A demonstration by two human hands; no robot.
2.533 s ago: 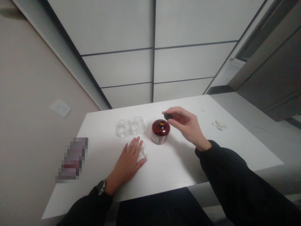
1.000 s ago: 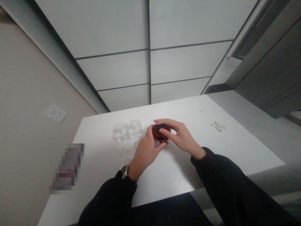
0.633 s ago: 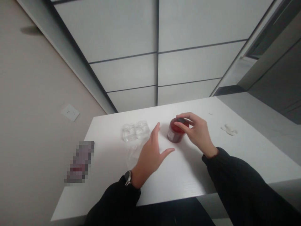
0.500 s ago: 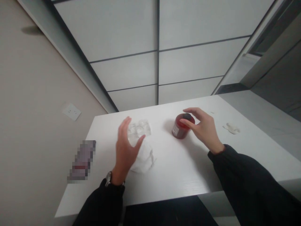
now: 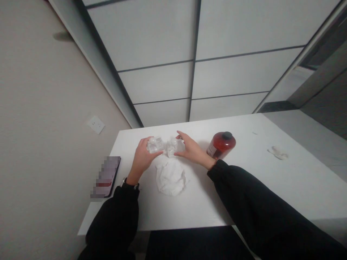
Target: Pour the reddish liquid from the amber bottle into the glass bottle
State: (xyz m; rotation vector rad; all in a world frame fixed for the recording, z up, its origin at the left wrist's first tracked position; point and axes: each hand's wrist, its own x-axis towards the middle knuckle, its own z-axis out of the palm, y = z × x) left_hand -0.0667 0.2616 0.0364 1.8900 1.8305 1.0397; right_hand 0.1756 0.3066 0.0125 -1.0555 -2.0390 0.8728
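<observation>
My left hand [image 5: 143,153] has its thumb and fingers around a small clear, boxy container [image 5: 155,145] near the back of the white table. Right beside it, my right hand [image 5: 192,148] grips a second clear container [image 5: 174,147] from its right side. A narrow gap separates the two. Just in front of them lies a crumpled white cloth or tissue [image 5: 170,178]. Behind my right wrist stands a reddish-amber bottle [image 5: 222,143] with a black cap and a pale label, its lower part partly covered by my arm.
On the table's left edge rests a phone [image 5: 107,177], its screen blurred out. A crumpled white scrap [image 5: 278,153] lies to the right on the white table [image 5: 249,187]. A wall socket [image 5: 96,124] and panelled sliding doors [image 5: 159,83] border the table.
My right hand has left the amber bottle and moved left onto one clear container. My left hand has closed around the other. The camera view has shifted slightly.
</observation>
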